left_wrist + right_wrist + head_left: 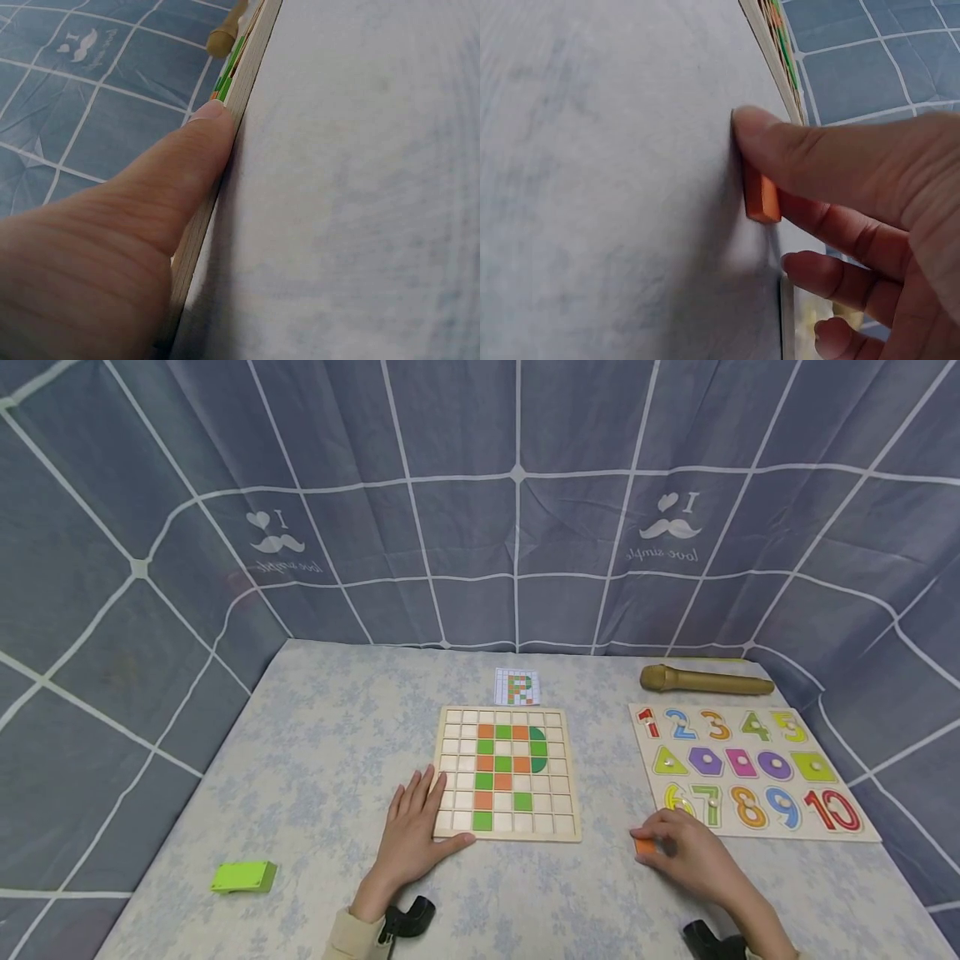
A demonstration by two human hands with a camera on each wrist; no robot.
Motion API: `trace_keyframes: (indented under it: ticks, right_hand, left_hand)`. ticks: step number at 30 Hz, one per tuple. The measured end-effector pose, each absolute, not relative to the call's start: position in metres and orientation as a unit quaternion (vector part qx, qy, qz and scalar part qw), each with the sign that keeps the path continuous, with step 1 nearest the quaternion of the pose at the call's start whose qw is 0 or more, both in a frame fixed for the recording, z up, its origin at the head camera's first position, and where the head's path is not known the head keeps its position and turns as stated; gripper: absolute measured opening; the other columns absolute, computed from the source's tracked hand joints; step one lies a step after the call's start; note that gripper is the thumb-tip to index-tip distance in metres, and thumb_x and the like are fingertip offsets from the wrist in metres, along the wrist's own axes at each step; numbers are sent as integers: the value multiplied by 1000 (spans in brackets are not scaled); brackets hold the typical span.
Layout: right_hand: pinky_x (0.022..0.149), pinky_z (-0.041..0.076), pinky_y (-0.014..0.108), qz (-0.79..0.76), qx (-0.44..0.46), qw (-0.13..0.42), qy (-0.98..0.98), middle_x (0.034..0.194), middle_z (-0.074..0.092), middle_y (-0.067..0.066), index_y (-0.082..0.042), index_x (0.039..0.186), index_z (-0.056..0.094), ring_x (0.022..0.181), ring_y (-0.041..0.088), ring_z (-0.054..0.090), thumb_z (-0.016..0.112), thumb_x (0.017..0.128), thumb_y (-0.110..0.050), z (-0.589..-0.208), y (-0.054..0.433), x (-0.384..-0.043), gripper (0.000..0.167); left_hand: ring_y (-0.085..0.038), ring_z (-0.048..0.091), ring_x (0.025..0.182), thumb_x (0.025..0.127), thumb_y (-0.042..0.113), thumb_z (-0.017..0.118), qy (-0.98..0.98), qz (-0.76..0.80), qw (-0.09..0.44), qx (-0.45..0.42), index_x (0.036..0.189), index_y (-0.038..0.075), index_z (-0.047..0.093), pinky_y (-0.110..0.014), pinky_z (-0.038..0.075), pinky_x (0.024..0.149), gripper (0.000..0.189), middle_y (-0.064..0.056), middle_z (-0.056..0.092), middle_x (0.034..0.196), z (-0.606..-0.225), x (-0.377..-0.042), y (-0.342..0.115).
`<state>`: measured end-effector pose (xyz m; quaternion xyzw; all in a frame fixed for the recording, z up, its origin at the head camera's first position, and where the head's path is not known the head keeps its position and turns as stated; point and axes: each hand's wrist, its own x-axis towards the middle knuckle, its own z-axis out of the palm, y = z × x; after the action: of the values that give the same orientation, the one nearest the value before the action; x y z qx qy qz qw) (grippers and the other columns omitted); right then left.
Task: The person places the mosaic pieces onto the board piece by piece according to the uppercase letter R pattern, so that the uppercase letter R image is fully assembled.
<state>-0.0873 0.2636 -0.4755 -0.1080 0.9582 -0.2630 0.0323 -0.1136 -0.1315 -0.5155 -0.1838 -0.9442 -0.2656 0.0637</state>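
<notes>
A wooden grid board (542, 803) lies on the table, with orange and green squares and green rounded pieces forming an R-like figure. My left hand (411, 827) rests at its left edge, fingers extended onto the rim. The left thumb (176, 176) lies along the front edge in the left wrist view. To the right of the board, my right hand (693, 852) pinches a small orange block (760, 196) between thumb and fingers, low over the tablecloth. Behind the board lies a small pattern card (517, 687) with a similar coloured figure.
A number-and-shape puzzle board (723, 790) lies on the right, close behind my right hand. Beyond it is a brown microphone-shaped object (708, 681). A bright green block (243, 877) sits at the front left. Blue gridded cloth (465, 527) hangs around the table.
</notes>
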Motion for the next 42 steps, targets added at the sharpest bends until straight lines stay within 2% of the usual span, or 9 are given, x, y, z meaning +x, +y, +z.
trace_keyframes:
  ticks: [4, 8, 15, 21, 25, 31, 37, 42]
  right_hand:
    - [72, 46, 35, -260, -113, 35, 958, 83, 59, -17, -21, 87, 73, 79, 8, 51, 86, 69, -21, -474, 263, -90, 22]
    - [65, 41, 31, -259, -105, 48, 959, 80, 57, -15, -23, 84, 69, 73, 9, 47, 86, 69, -23, -475, 262, -93, 23]
    - [51, 33, 25, -299, -74, 49, 950, 67, 53, -13, -24, 88, 76, 57, 8, 42, 84, 71, -23, -477, 260, -94, 19]
    - [49, 33, 24, -315, -84, 30, 945, 64, 53, -14, -20, 87, 77, 55, 6, 41, 83, 73, -19, -476, 255, -98, 15]
    - [48, 35, 23, -349, -95, 14, 932, 60, 51, -13, -16, 81, 73, 52, 5, 41, 83, 73, -16, -476, 247, -102, 13]
    - [48, 36, 23, -406, -87, 23, 909, 60, 50, -8, -17, 73, 65, 53, 8, 42, 84, 71, -14, -473, 222, -111, 19]
    - [49, 37, 24, -443, -131, 5, 887, 61, 51, -8, -19, 72, 66, 54, 9, 43, 86, 69, -14, -477, 196, -123, 20]
    - [48, 38, 24, -461, -138, 21, 877, 62, 56, -9, -19, 73, 68, 53, 9, 45, 85, 71, -17, -481, 176, -130, 17]
  left_hand:
    - [-38, 14, 140, 80, 61, 64, -945, -264, 63, -183, 148, 1, 30, -55, 10, 109, 97, -20, 21, 153, -515, -113, -131]
    - [-38, 14, 140, 81, 61, 63, -946, -262, 60, -182, 148, 1, 30, -55, 10, 110, 96, -20, 21, 153, -516, -113, -132]
    - [-39, 15, 140, 81, 61, 64, -945, -263, 64, -183, 148, 1, 31, -55, 10, 109, 96, -20, 22, 152, -516, -113, -131]
    - [-39, 15, 140, 81, 61, 63, -945, -264, 64, -182, 148, 1, 31, -56, 11, 109, 96, -20, 23, 152, -516, -114, -131]
    - [-39, 15, 140, 81, 61, 63, -945, -265, 63, -181, 148, 1, 31, -55, 11, 109, 96, -20, 22, 153, -516, -113, -132]
    - [-37, 14, 140, 81, 60, 64, -944, -269, 60, -180, 148, 2, 31, -54, 9, 110, 95, -20, 22, 153, -516, -114, -131]
    - [-38, 14, 140, 80, 61, 64, -944, -273, 58, -177, 148, 2, 31, -54, 10, 110, 96, -20, 22, 153, -517, -114, -131]
    - [-37, 14, 140, 80, 61, 64, -942, -276, 63, -178, 148, 2, 31, -55, 10, 109, 96, -20, 22, 153, -518, -114, -131]
